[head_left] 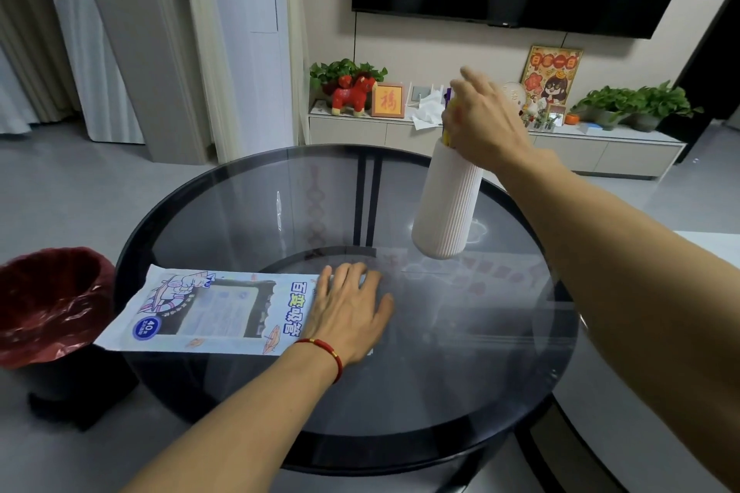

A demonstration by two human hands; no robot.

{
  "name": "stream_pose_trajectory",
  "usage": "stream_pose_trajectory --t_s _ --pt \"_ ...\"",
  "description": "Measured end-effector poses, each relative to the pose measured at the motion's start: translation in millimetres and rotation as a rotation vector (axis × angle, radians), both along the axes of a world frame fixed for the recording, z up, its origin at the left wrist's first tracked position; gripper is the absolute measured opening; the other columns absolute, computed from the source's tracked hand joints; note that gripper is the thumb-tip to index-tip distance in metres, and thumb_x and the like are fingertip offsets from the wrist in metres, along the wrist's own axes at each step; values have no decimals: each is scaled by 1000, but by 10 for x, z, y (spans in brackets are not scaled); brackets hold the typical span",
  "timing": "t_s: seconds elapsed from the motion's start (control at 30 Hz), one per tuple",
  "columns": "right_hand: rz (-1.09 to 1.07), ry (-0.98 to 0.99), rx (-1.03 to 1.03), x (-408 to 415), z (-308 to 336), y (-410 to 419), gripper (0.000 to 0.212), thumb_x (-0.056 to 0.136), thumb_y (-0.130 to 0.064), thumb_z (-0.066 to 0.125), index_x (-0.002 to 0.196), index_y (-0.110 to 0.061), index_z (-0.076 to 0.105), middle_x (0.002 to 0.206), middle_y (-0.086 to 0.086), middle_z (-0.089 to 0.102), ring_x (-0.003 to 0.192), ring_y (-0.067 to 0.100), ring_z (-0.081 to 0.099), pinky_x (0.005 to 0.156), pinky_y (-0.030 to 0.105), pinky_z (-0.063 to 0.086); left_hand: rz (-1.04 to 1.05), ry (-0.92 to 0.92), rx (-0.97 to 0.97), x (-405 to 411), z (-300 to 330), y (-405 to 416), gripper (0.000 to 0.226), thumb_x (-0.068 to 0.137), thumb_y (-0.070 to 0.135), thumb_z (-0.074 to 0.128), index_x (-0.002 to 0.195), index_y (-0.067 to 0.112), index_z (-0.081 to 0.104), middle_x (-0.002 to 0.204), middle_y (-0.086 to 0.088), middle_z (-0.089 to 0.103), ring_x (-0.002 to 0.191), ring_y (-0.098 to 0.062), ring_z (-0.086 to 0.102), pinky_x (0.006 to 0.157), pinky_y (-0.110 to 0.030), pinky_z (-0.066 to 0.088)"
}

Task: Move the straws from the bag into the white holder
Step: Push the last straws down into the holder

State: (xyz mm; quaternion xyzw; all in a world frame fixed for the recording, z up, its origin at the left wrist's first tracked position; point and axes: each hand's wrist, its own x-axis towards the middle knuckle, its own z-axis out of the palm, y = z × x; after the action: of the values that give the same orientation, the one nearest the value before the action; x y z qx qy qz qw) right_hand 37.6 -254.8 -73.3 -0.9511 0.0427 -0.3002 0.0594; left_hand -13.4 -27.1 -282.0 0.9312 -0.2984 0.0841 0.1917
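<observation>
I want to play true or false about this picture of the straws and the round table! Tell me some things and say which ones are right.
1. The white holder stands upright on the glass table. True.
2. The straw bag hangs in the air. False: it lies flat on the table, its far end over the edge.
3. The left hand rests palm down at the end of the bag. True.
4. The right hand is down by the holder's base. False: it is at the holder's top, where the straws stick out.
5. The bin beside the table has a blue liner. False: the liner is red.
</observation>
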Motion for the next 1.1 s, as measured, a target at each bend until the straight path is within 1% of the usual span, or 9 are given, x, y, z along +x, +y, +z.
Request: stream_pose_trajectory --t_s 0.2,0.3,0.4,0.53,0.6,0.67,0.77,0.9,1.1 --pt "19 -102 -89 -154 30 107 48 103 -16 50 149 -7 49 163 17 42 154 33 34 127 60 14 -40 -56 -26 -34 178 133 49 98 47 28 132 20 50 132 1 50 127 -19 38 116 -46 22" --pt "129 -141 -105 -292 -81 309 32 99 -11 56 129 -6 67 140 18 65 130 35 58 110 44 41 -27 -68 18 -57 238 269 48 98 46 32 133 20 50 133 1 50 128 -20 38 116 -46 22" --pt "239 83 132 -521 -464 665 22 101 -13 57 109 -11 77 110 10 78 99 26 72 86 33 54 27 -87 74 -70 292 479 44 96 42 37 130 19 53 131 0 52 123 -21 40 112 -42 27" --pt "110 547 331 -768 -1250 1102 39 102 -43 53 127 -17 68 131 14 71 116 35 66 101 48 55 117 -17 155 -55 329 864 47 94 41 43 137 22 47 137 -1 47 127 -24 38 112 -43 27" --pt "36 641 374 -831 -1528 1306 55 98 -55 54 137 -16 58 141 15 61 129 37 56 104 47 50 148 51 236 -64 316 1076 55 94 45 40 146 30 36 153 -4 35 140 -27 27 118 -49 18" --pt "25 579 494 -826 -1667 1537 56 92 -53 64 134 -16 58 137 13 61 125 33 58 100 45 52 188 96 349 -98 270 1311 63 96 53 31 154 45 11 167 0 7 152 -31 5 118 -63 1" --pt "69 550 727 -742 -1736 1851 53 89 -41 75 131 -13 61 129 9 66 114 29 65 90 41 57 318 104 395 -193 166 1617 62 97 62 21 151 53 -8 167 5 -11 153 -34 -10 110 -76 -5" --pt "225 526 1068 -555 -1772 2350 27 92 -25 74 111 -7 71 101 17 78 67 23 69 52 29 54 663 195 60 -319 160 1979 65 97 57 32 154 46 2 166 -3 -13 149 -36 -16 109 -77 8" --pt "277 480 1415 -164 -1766 3445 15 95 -13 66 102 -3 73 94 21 79 61 27 75 57 34 62 1130 321 -913 -76 397 2804 61 94 33 48 150 22 27 149 -22 29 126 -46 43 108 -50 39"
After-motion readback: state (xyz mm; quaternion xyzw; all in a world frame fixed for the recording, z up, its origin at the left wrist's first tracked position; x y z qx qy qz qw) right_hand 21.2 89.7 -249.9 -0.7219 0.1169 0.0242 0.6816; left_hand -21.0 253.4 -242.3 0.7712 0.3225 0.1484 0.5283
